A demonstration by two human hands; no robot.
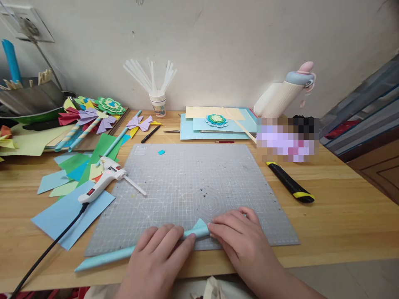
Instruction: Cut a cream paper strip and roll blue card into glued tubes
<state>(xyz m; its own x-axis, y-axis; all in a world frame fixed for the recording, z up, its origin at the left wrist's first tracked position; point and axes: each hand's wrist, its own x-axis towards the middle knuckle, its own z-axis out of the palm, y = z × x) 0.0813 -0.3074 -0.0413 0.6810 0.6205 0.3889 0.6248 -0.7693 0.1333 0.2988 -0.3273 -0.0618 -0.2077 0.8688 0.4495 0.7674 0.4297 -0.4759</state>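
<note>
A light blue paper roll (pixel 107 258) lies slanted across the front edge of the grey cutting mat (pixel 174 182). My left hand (pixel 160 253) is closed over the roll's middle, its thumb pressed along the paper. The fingers of my right hand (pixel 240 236) pinch the roll's right end. Between my hands a small pointed flap of the paper stands out from the roll. The roll's left end reaches past the mat onto the wooden table.
A white glue gun (pixel 107 178) with a black cord rests on coloured paper at left. A black-yellow cutter (pixel 291 182) lies right of the mat. Behind are a cup (pixel 158 104) of white sticks, paper flowers (pixel 109 106), a blue-green flower (pixel 216 120) on sheets and a bottle (pixel 288 95).
</note>
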